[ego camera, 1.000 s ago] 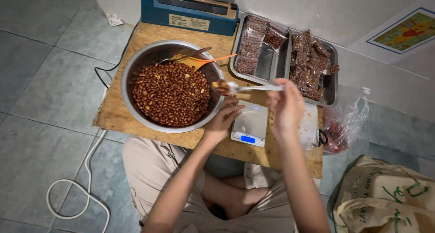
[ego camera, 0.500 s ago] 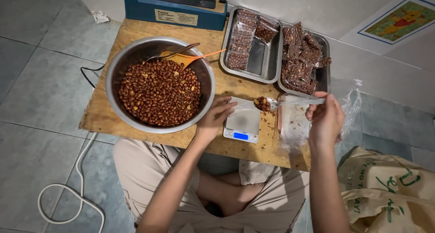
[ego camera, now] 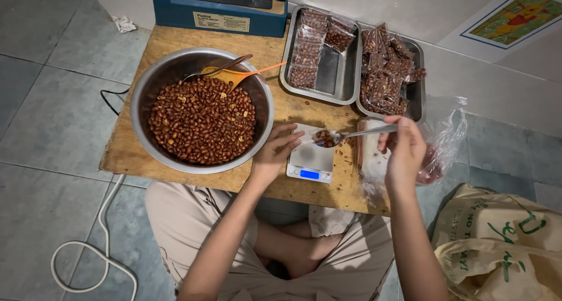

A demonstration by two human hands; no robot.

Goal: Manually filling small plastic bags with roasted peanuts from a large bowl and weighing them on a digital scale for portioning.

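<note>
My right hand (ego camera: 404,152) holds a metal spoon (ego camera: 351,133) by its handle. The spoon's bowl is full of roasted peanuts and hangs over a small digital scale (ego camera: 310,163). My left hand (ego camera: 274,153) sits at the scale's left edge and pinches the mouth of a small clear bag (ego camera: 305,137) right under the spoon tip. A large steel bowl (ego camera: 142,96) of brown peanuts (ego camera: 202,122) stands left of my left hand, with a metal spoon (ego camera: 219,68) and an orange spoon (ego camera: 249,74) resting in it.
Everything stands on a low wooden board (ego camera: 293,111). Two steel trays (ego camera: 331,78) (ego camera: 414,99) at the back hold sealed peanut packets. A blue heat sealer (ego camera: 222,8) is behind the bowl. Clear bags (ego camera: 370,160), a crumpled plastic bag (ego camera: 446,134), a sack (ego camera: 497,242) and a white cable (ego camera: 102,242) lie around.
My right hand carried the loaded spoon from beside the bowl out to the right, then back left over the scale. My left hand stayed by the scale.
</note>
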